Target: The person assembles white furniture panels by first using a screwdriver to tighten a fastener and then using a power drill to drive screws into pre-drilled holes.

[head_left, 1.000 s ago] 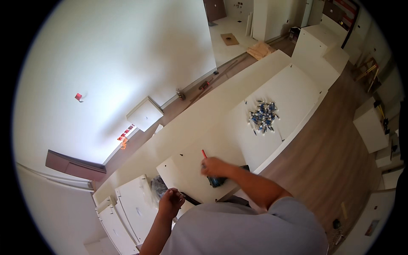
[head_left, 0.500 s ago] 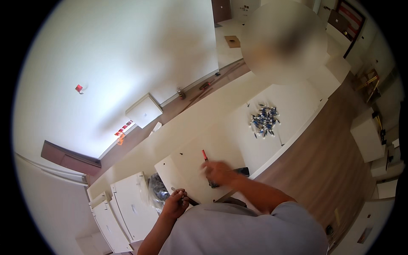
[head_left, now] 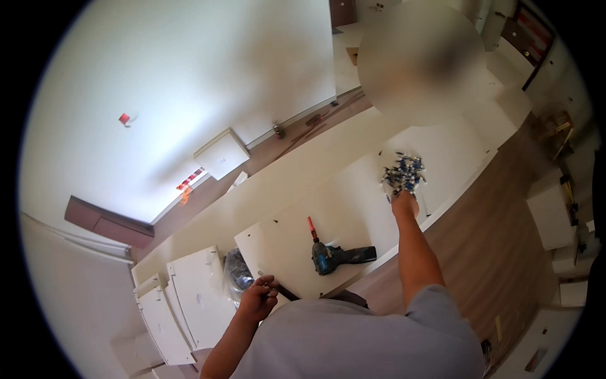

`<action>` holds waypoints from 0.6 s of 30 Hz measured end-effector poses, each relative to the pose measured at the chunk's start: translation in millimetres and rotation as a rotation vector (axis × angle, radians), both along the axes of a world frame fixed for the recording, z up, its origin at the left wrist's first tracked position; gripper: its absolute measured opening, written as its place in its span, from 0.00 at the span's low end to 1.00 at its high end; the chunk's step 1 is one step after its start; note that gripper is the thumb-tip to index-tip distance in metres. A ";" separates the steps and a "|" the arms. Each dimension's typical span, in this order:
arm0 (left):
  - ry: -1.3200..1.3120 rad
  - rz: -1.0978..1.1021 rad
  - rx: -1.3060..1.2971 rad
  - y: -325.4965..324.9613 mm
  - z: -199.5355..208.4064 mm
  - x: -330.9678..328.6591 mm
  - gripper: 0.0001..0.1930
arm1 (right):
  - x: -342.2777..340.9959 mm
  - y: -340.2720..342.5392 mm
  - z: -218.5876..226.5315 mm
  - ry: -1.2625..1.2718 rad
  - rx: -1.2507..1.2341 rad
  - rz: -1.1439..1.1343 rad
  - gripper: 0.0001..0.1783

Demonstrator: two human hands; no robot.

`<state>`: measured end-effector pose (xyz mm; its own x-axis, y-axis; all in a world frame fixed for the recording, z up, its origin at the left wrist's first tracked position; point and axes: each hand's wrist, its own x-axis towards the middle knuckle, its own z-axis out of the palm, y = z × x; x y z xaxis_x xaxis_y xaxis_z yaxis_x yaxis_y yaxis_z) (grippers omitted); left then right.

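My right hand (head_left: 405,205) reaches out to a heap of small blue and white fittings (head_left: 405,169) on the white board (head_left: 353,208). Its fingertips are at the heap's near edge, and whether they grip a piece is hidden. Close to my body, my left hand (head_left: 257,299) is closed, fingers pressed together. A small pale tip shows at its fingers, too small to name. Between the hands lies a blue and black cordless drill (head_left: 338,256) on its side, with a red-tipped bit (head_left: 312,227) pointing away from me.
Left of my left hand are a clear plastic bag with dark contents (head_left: 238,271) and stacked white panels (head_left: 201,297). A dark screw (head_left: 276,222) lies on the near board. Beyond the table stand a white box (head_left: 222,155) and a wall. Wooden floor (head_left: 467,221) runs along the right.
My right hand has left the drill and moved forward and right to the heap of fittings. The drill now lies uncovered. My left hand stays closed in about the same place.
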<state>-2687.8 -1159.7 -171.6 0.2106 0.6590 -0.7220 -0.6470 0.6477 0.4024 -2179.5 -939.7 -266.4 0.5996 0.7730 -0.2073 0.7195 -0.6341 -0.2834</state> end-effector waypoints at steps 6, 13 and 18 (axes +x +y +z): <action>0.072 -0.049 0.011 6.7 40.9 6.1 0.23 | -22.2 -26.4 -0.9 0.160 0.507 0.182 0.13; 0.093 -0.269 0.306 4.6 78.1 16.3 0.31 | -179.0 -119.2 100.4 1.241 0.204 0.609 0.06; 0.251 -0.443 0.354 10.5 100.7 28.5 0.37 | -246.9 -143.2 173.6 1.017 0.389 1.261 0.10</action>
<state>-2659.3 -1149.2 -70.8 0.3714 0.7565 -0.5383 -0.2053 0.6323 0.7470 -2426.4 -1082.9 -92.8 -0.6487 0.7309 0.2122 0.1264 0.3784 -0.9169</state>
